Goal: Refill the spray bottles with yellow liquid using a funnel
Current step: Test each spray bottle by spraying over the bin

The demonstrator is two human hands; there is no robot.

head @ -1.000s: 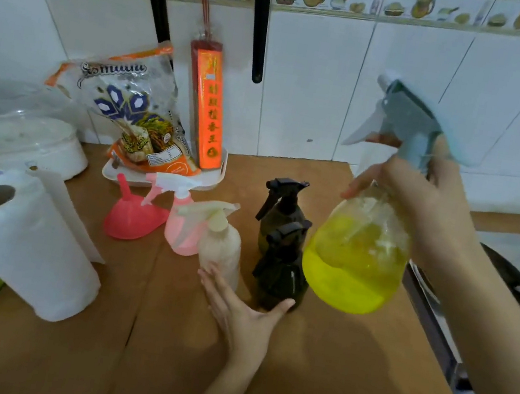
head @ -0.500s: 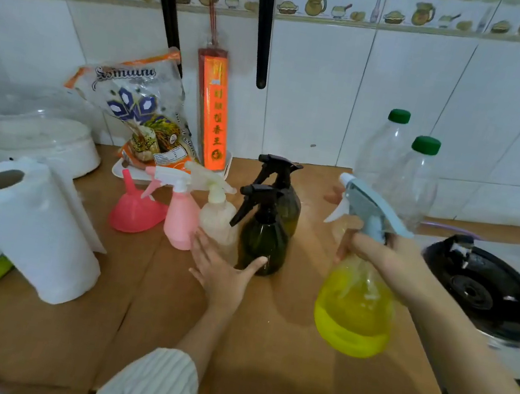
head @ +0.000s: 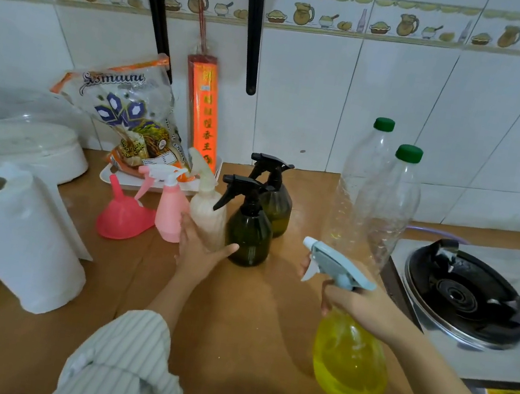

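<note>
Currently we hold the yellow sprayer (head: 349,357) by its neck in our right hand (head: 359,304), above the counter (head: 248,324) at right, left hand (head: 199,248) spread flat against the cream bottle (head: 207,210), pink funnel (head: 124,214) lying beside the pink bottle (head: 171,208), two dark bottles (head: 252,226) just right.

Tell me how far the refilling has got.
Done: nothing visibly; the pink funnel lies unused on the counter. In hand: the right hand grips the yellow-filled spray bottle, the left hand touches the cream spray bottle. Left: every pour.
</note>
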